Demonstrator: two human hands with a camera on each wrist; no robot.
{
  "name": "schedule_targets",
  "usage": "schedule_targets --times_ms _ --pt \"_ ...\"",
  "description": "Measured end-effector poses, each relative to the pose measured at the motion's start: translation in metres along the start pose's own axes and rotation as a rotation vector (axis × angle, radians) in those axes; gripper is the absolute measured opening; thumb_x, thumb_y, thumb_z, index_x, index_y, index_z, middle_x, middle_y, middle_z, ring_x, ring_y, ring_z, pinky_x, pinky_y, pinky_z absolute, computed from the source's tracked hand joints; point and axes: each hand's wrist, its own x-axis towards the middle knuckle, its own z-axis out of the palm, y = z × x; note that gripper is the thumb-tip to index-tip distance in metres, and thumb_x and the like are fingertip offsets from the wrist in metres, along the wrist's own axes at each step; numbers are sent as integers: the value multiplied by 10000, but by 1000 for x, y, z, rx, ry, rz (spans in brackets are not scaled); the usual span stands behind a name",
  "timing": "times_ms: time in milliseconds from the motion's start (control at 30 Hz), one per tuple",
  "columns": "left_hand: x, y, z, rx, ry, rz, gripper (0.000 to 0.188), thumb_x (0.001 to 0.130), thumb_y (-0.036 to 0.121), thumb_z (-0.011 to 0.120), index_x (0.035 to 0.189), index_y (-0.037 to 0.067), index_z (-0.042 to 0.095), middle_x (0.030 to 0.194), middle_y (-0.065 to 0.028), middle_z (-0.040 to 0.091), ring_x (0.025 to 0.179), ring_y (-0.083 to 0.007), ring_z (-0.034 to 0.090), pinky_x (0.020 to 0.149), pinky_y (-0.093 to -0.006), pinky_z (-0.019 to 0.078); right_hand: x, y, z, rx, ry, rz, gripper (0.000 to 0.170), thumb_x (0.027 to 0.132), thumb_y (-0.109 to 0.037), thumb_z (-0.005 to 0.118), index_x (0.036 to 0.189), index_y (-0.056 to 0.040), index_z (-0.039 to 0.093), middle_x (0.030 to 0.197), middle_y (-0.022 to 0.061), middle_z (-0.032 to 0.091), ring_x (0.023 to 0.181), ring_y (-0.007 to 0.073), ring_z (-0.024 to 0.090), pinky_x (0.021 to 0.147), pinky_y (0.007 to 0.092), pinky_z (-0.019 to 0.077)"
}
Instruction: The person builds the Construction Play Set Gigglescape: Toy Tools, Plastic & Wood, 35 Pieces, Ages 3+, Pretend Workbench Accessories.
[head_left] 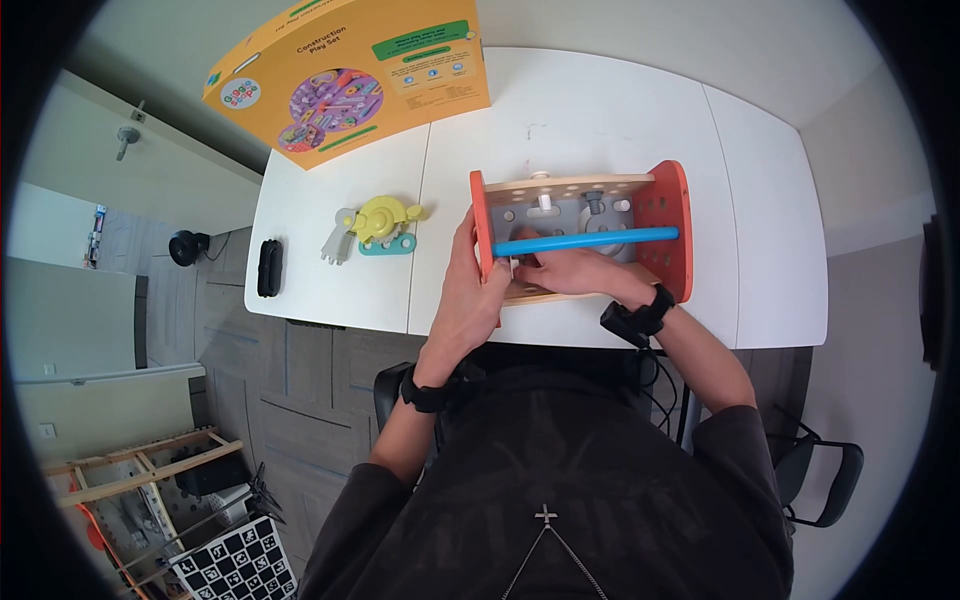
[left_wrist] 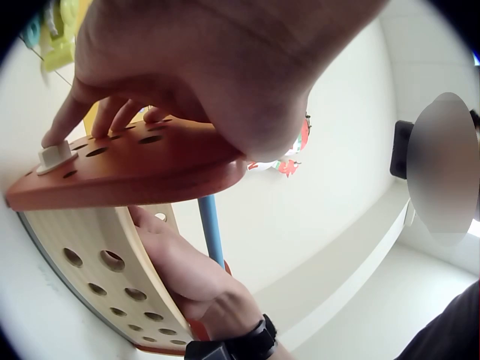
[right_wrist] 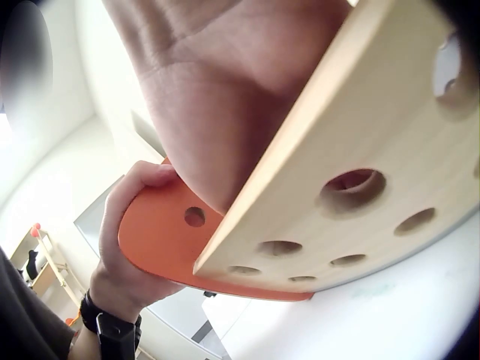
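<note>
A toy toolbox (head_left: pixel 667 205) with orange-red end panels, holed wooden sides and a blue bar handle (head_left: pixel 590 240) stands on the white table. My left hand (head_left: pixel 470 295) grips its left end panel (left_wrist: pixel 150 169), thumb at the rim. On the panel's outer face, one left fingertip presses a white bolt head (left_wrist: pixel 55 156). Reaching inside under the handle, my right hand (head_left: pixel 575 270) pinches a small white piece (head_left: pixel 514 267) against that panel; the box side hides its fingertips in the right wrist view. A grey bolt (head_left: pixel 593 202) and a white peg (head_left: pixel 545 202) stand in the far side.
Left of the toolbox lie a yellow toy piece (head_left: pixel 382 218), a grey toy piece (head_left: pixel 338 240) and a teal holed strip (head_left: pixel 388 246). A black case (head_left: pixel 270 268) is near the table's left edge. The orange-yellow play set box (head_left: pixel 410 95) stands at the back left.
</note>
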Motion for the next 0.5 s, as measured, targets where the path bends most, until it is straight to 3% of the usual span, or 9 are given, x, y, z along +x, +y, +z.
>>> schedule_targets --times_ms 100,200,367,500 --pt "4 -15 2 47 30 104 655 1020 156 482 1624 7 277 1098 -150 580 644 -138 538 507 -297 484 3 11 6 13 23 -46 330 1073 -308 614 1207 -8 586 982 186 679 947 335 681 841 448 536" --pt "1 -5 -2 51 3 23 655 1020 158 484 1625 6 284 1156 -161 588 784 -166 580 656 -317 535 3 -1 -6 47 -47 74 331 1051 -299 642 1206 -17 566 1032 184 696 1022 344 702 882 460 541" --pt "1 -4 0 58 34 69 645 1019 157 495 1617 2 308 1275 -174 579 1039 -220 599 927 -365 535 4 8 3 -18 -4 -34 324 1074 -318 616 1203 -22 595 1075 186 718 1051 350 704 908 460 548" --pt "0 1 0 2 13 26 640 1020 159 504 1610 -3 315 1319 -177 569 1117 -233 591 980 -373 519 7 15 4 44 -7 -85 348 1069 -330 628 1236 -27 593 1100 185 717 1061 350 702 921 453 550"
